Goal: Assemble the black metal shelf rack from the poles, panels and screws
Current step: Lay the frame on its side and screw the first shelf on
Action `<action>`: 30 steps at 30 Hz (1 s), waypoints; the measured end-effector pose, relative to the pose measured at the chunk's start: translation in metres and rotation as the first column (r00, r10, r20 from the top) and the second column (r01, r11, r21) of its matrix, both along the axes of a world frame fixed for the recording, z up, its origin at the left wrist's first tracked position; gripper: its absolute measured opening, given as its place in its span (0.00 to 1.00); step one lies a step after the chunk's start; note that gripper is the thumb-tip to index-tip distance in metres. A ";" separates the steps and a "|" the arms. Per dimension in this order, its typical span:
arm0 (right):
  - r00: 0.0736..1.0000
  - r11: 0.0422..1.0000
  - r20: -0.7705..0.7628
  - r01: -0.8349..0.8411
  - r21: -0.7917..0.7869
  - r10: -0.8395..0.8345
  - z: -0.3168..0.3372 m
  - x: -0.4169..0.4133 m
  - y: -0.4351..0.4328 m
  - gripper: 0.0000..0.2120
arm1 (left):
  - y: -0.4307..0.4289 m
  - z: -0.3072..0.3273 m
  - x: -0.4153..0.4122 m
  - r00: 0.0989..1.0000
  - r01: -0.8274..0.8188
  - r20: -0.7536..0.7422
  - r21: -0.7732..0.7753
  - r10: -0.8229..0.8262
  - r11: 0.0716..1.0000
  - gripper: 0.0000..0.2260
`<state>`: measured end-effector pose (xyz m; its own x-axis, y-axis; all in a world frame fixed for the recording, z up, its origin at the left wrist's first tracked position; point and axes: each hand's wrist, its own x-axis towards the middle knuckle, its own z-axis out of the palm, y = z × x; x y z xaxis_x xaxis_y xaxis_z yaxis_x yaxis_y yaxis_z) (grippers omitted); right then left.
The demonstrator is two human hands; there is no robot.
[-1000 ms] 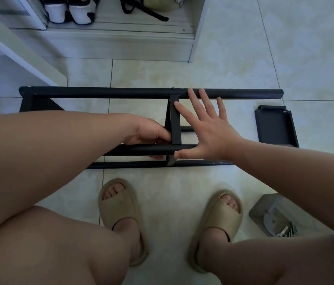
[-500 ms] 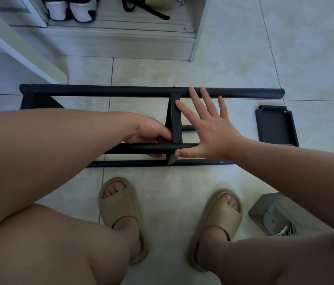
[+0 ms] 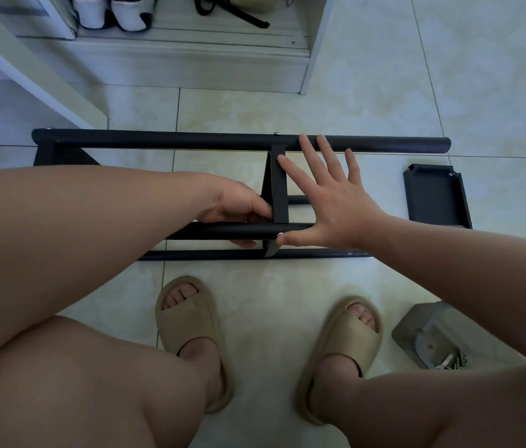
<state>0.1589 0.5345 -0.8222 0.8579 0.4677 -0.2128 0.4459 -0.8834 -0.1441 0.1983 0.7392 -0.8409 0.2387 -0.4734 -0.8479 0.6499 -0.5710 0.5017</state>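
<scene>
The half-built black rack lies on its side on the tiled floor. Its far pole (image 3: 190, 141) runs left to right, a near pole (image 3: 223, 230) sits raised, and a lower pole (image 3: 210, 254) rests on the floor. A black panel (image 3: 278, 185) stands on edge between the poles. My left hand (image 3: 239, 205) grips the near pole beside that panel. My right hand (image 3: 329, 195) is spread flat, fingers apart, with its thumb on a silver screw (image 3: 279, 234) at the pole's end. A loose black panel (image 3: 434, 197) lies flat to the right.
A grey plastic bag (image 3: 430, 337) with several screws lies at the lower right. My feet in beige slippers (image 3: 190, 321) stand just before the rack. A white shoe cabinet (image 3: 190, 59) with shoes is behind it, and a white slanted board (image 3: 29, 69) at the left.
Almost nothing: my right hand's fingertips crept slightly up toward the far pole. The left hand and the rack stay put.
</scene>
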 end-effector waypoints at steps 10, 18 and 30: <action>1.000 1.000 -0.001 -0.001 0.006 0.001 0.000 0.000 0.000 0.58 | 0.003 0.001 0.002 0.999 0.005 -0.032 -0.061 -0.007 0.998 0.09; 1.000 1.000 -0.003 0.002 0.008 -0.002 0.001 -0.001 0.000 0.58 | 0.001 -0.001 0.001 1.000 0.008 0.002 -0.058 -0.008 0.998 0.06; 1.000 1.000 -0.003 0.001 0.004 -0.001 0.001 -0.001 0.001 0.58 | 0.001 -0.002 0.001 1.000 0.015 -0.001 -0.028 -0.016 1.000 0.07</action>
